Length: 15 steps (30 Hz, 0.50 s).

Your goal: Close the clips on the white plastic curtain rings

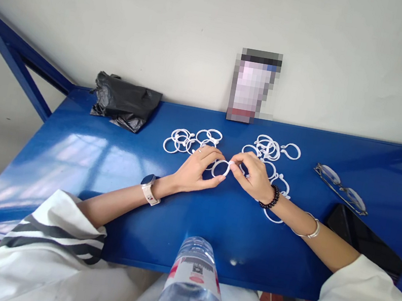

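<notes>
Between my two hands is a white plastic ring [213, 172], which looks like a curtain ring. The thumb and fingers of my left hand [200, 170] hold its left and lower side. My right hand [253, 174] pinches the small clasp at its right edge. Behind my left hand lies a loose group of similar white rings [171, 144]. A second group of white rings [292, 151] spreads behind and under my right hand, and one lies partly hidden below the right wrist.
On the blue table [172, 228] are a black plastic bag [126, 102] at back left, eyeglasses [341, 188] and a black phone-like object [363, 242] at right. A pixelated upright item [252, 87] leans on the wall. A water bottle [193, 293] stands at the near edge.
</notes>
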### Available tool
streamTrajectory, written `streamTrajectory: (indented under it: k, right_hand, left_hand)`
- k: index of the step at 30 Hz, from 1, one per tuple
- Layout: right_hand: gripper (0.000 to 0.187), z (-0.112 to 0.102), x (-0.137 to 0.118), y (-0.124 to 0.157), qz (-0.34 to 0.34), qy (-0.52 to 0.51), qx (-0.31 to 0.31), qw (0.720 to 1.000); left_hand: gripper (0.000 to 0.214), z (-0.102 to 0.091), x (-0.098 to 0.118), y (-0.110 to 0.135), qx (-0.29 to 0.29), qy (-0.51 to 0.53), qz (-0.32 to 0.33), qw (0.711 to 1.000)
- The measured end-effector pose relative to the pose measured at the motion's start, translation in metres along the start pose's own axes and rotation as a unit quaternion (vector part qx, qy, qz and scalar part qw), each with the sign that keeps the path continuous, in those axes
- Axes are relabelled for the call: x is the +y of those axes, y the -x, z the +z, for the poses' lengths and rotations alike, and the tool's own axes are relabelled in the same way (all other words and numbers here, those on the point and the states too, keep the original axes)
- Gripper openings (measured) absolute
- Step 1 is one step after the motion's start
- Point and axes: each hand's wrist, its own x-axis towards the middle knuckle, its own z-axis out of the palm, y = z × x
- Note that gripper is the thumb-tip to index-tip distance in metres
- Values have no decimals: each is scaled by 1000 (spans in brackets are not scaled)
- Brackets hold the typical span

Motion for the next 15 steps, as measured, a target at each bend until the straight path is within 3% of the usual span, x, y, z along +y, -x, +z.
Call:
streamTrajectory:
  k: [8, 15]
  right_hand:
    - [20, -1, 1, 0, 12, -18, -7, 1000]
    - [21, -2, -1, -1, 11, -22, -5, 1000]
  left_hand:
    - [31, 0, 1, -1, -12, -1, -13, 1000]
    - [29, 1, 1, -1, 19, -3, 29, 999]
